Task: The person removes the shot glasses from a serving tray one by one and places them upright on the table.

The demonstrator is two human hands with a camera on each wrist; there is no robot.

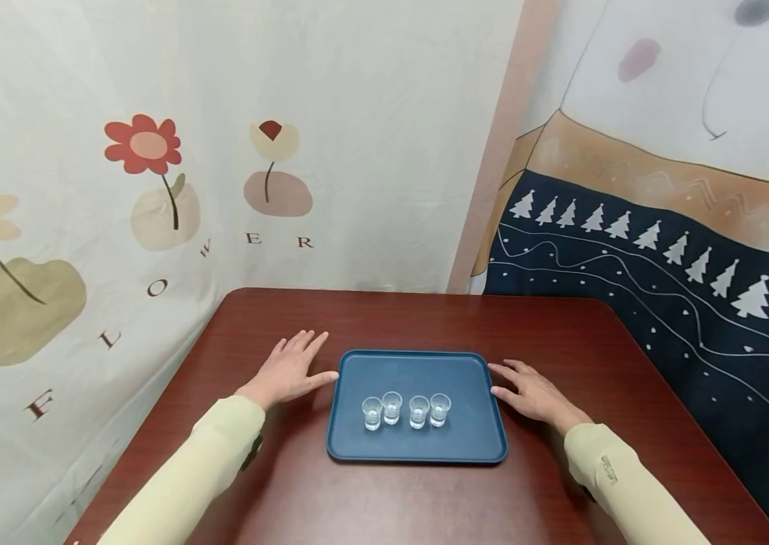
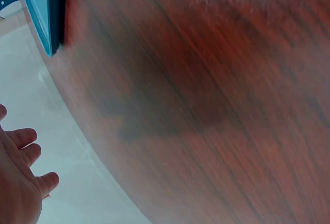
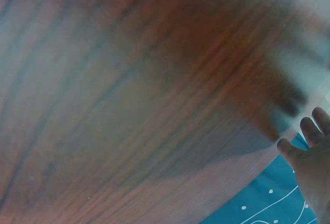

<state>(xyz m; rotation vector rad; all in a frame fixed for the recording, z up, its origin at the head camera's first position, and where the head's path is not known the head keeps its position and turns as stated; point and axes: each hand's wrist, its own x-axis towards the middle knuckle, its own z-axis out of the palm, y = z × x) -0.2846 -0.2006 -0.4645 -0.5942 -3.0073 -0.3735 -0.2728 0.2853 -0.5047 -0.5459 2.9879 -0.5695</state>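
Observation:
A blue rectangular tray (image 1: 418,446) lies on the table, carrying several small clear shot glasses (image 1: 418,412) in a loose row near its middle. My left hand (image 1: 292,371) is at the tray's left side, fingers spread and pointing away, the thumb tip right at the rim. At the right side, my right hand (image 1: 530,390) has its fingers extended toward the opposite rim, fingertips close to it. Neither hand grips anything. The left wrist view has the tray's corner (image 2: 44,12) at top left and the fingers of the left hand (image 2: 18,172). Fingers of the right hand (image 3: 312,157) show at the right wrist view's edge.
The reddish-brown wooden table (image 1: 418,503) has rounded far corners. Behind it hangs a pale cloth (image 1: 371,151) printed with flowers and letters. On the right is a dark blue cloth (image 1: 732,363) with white trees.

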